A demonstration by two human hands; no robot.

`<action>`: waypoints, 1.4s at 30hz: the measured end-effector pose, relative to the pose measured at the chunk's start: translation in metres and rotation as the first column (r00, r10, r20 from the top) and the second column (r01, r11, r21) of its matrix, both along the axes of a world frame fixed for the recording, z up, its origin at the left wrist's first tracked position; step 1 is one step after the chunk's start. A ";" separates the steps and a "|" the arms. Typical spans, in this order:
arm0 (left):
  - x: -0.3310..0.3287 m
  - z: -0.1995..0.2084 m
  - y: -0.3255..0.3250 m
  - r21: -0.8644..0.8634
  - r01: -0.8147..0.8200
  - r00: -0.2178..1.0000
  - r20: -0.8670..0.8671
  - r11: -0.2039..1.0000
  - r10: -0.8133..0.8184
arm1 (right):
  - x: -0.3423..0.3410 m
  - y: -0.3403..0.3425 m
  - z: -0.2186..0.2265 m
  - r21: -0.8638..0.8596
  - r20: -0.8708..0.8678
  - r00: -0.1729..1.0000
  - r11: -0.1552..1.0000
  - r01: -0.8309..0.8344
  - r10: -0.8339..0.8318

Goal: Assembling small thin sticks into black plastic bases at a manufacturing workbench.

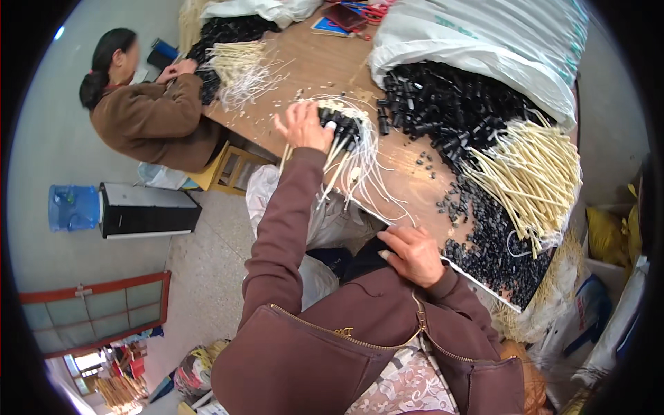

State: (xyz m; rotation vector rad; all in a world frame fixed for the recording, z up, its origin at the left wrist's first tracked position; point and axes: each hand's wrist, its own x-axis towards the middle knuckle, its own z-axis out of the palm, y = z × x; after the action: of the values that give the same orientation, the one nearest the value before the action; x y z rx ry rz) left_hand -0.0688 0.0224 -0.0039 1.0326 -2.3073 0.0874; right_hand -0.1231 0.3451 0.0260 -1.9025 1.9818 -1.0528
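My left hand (308,127) lies over a bundle of pale thin sticks (336,153) at the table's near edge, its fingers and thumb closed around the top. Black plastic sleeves (354,130) cover the upper part of these sticks, and pale ends show above them. White strings (373,162) hang from the bundle in loose loops toward the right. My right hand (413,254) is low at the table edge, over dark cloth near my lap. Its fingers are stretched out and apart, with nothing visible in them.
A white sack (484,41) spills black plastic tubes (432,104) on the right. Pale sticks (532,183) lie beside small black pieces (484,252). Across the table a co-worker (149,114) handles black parts near another stick pile (236,61). Red scissors (375,12) lie at the back.
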 end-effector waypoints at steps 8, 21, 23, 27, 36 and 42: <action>-0.058 0.016 0.112 0.406 0.754 0.648 -0.330 0.516 -0.687 | -0.048 0.020 -0.002 0.086 0.034 0.915 0.914 0.398 -0.401; -0.130 -0.031 0.148 0.319 0.787 0.614 -0.307 0.529 -0.728 | -0.185 0.123 -0.001 -0.209 -0.490 0.436 0.587 0.782 -0.755; -0.123 -0.025 0.147 0.375 0.737 0.645 -0.145 0.562 -0.750 | -0.200 0.128 -0.006 -0.140 -0.550 0.417 0.573 0.808 -0.723; -0.113 0.001 0.150 0.162 0.700 0.708 -0.034 0.696 -0.705 | -0.205 0.116 0.008 -0.320 -0.598 0.380 0.646 0.694 -0.705; -0.074 -0.004 0.182 0.535 0.753 0.646 -0.485 0.384 -0.590 | -0.131 0.084 0.008 -0.083 -0.293 0.777 0.824 0.561 -0.558; -0.057 0.000 0.195 0.598 0.710 0.683 -0.455 0.372 -0.571 | -0.116 0.080 -0.023 0.037 -0.169 0.812 0.819 0.572 -0.559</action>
State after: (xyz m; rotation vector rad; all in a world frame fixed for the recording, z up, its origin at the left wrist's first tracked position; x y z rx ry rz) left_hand -0.1261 0.2177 -0.0035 0.3023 -2.4188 -1.3418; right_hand -0.2394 0.4248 0.0034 -1.3962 2.7346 -0.9338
